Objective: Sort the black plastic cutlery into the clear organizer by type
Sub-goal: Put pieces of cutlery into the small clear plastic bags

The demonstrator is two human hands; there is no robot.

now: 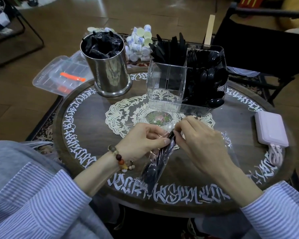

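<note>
Both hands hold a wrapped cutlery pack (155,163) just above the tabletop (86,128): glossy black pieces sheathed in crinkled clear film. The left hand (141,144) grips its upper end, while the right hand (198,135) has fingers (179,129) pinching the top.

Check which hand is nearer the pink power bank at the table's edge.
Right. The right hand pinches the top of the wrapped cutlery pack mid-table, on the same side as the pink power bank. The left hand grips the pack from the far side, farther away.
</note>
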